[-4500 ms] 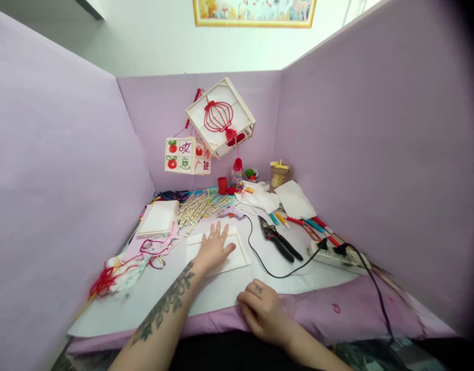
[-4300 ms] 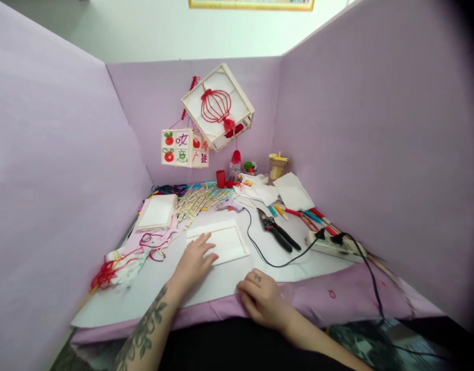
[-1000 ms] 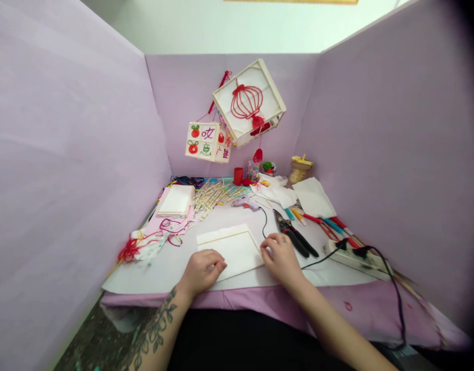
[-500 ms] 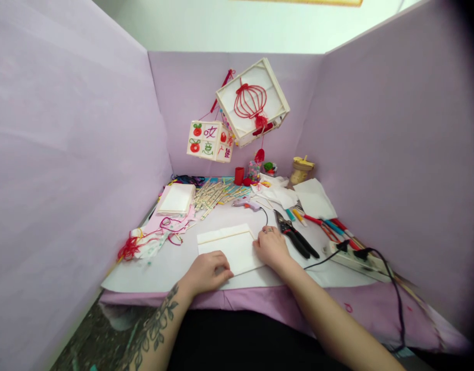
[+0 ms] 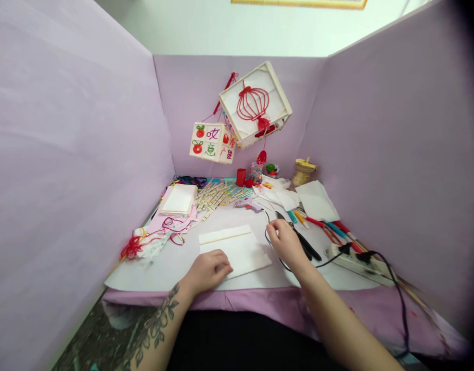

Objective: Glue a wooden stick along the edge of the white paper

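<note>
A white sheet of paper (image 5: pixel 242 252) lies flat before me, with a thin wooden stick (image 5: pixel 226 237) across it near the far edge. My left hand (image 5: pixel 209 269) rests on the sheet's near left corner, its fingers curled down with the thumb against the paper. Off the sheet's right side, my right hand (image 5: pixel 285 241) is raised with its fingers pinched together; what they hold, if anything, is too small to make out. Behind that hand lie black-handled pliers (image 5: pixel 308 246), partly covered by it. A lilac glue gun (image 5: pixel 248 205) rests farther back, its dark cord passing near my right hand.
Bamboo sticks (image 5: pixel 214 198) are heaped at the back. Stacked white frames (image 5: pixel 179 200) and red yarn (image 5: pixel 132 247) lie left. On the right are markers (image 5: pixel 301 219), white cloth (image 5: pixel 317 201) and a power strip (image 5: pixel 362 265). Decorated paper lanterns (image 5: pixel 256 105) hang above.
My right hand has lifted off the sheet's right edge and moved right, in front of the pliers. The cord now loops beside it. My left hand stays on the paper.
</note>
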Demonstrator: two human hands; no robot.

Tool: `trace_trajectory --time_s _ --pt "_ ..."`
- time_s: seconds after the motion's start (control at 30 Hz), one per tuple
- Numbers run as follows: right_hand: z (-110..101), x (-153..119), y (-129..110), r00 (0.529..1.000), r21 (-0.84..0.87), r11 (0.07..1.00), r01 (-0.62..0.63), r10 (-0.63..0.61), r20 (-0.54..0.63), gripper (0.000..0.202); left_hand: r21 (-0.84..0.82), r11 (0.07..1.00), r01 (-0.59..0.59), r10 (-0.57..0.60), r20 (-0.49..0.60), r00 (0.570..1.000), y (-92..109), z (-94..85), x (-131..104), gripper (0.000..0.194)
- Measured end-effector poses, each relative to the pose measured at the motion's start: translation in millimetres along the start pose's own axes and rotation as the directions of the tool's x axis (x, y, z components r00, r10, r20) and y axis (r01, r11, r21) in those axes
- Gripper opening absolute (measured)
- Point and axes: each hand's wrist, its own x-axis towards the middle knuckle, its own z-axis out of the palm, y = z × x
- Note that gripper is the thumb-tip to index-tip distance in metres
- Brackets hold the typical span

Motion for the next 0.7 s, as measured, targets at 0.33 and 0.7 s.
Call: trace_trajectory --time_s 0.33,0.7 --pt "-1.1 -95.9 -44.7 0.855 0.358 0.894 0.268 -0.392 0.34 0.014 0.314 0.932 0.178 -0.135 -0.153 0.979 -30.8 -31.5 30.7 0.02" --pt "-2.6 -46.9 -22.9 0.964 -0.08 0.977 0.199 -0.18 0.197 0.022 0.45 0.867 0.213 -0.186 -0.104 0.977 -0.8 -25.7 31.3 0.024"
